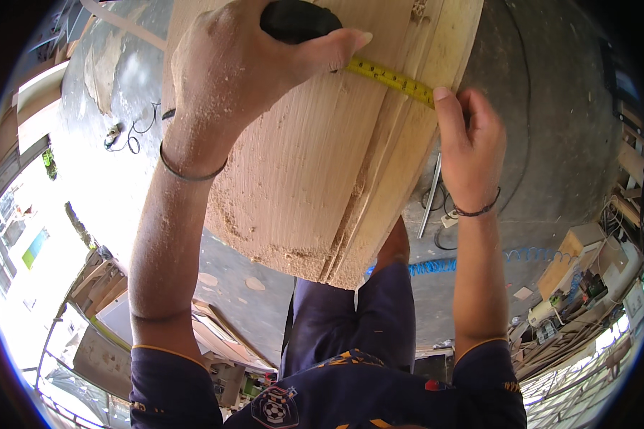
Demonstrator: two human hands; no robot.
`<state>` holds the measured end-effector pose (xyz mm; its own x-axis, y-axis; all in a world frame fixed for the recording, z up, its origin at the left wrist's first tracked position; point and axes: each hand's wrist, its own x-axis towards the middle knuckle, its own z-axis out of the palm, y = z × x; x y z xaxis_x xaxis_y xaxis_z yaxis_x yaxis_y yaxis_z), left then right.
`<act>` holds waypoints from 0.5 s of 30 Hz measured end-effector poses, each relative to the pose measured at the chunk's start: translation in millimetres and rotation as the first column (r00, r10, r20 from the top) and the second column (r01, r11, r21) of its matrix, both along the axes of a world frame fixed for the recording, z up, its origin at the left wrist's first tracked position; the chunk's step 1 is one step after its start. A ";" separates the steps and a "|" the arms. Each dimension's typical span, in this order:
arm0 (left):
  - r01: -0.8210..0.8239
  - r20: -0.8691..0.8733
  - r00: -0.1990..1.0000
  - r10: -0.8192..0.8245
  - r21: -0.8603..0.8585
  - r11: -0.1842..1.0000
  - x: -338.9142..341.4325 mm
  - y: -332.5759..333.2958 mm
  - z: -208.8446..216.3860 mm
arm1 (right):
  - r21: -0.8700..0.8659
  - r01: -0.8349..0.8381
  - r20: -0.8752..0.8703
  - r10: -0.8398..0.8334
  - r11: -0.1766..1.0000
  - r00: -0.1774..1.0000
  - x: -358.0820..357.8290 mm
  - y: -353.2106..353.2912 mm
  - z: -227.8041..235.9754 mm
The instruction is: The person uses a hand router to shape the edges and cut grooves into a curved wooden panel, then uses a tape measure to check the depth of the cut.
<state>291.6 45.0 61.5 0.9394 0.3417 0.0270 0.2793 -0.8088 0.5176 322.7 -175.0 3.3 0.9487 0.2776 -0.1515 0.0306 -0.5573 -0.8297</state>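
Observation:
My left hand [229, 68], dusted with sawdust, is closed round the black case of a tape measure [300, 21] over a wooden board [293, 164]. From the case the yellow tape blade [390, 77] runs across the board to its right edge. There my right hand [472, 139] pinches the blade's end between thumb and fingers. Two long narrow grooves run lengthwise near the board's right side, with wood shavings in them. Sawdust also lies along the board's near end, close to my body.
A grey floor [558, 143] spreads below, crossed by a dark cable. A coiled blue air hose [433, 267] lies behind my right forearm. Stacked wood strips [572, 350] and a wooden box are at the lower right. More boards [229, 332] lie at the lower left.

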 end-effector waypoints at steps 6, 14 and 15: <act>0.130 -0.085 0.989 -0.120 0.117 0.985 -10.9 14.0 -12.8 | 0.020 0.061 -0.006 -0.061 0.998 0.998 -5.3 -0.5 3.1; 0.081 -0.037 0.996 -0.080 0.035 0.996 -10.5 13.3 -16.7 | 0.061 0.119 -0.005 -0.119 0.991 0.993 -3.1 4.0 -1.6; 0.070 -0.043 0.997 -0.070 0.010 0.997 -9.6 12.8 -15.6 | 0.062 0.120 -0.034 -0.118 0.991 0.992 -2.7 3.1 -0.7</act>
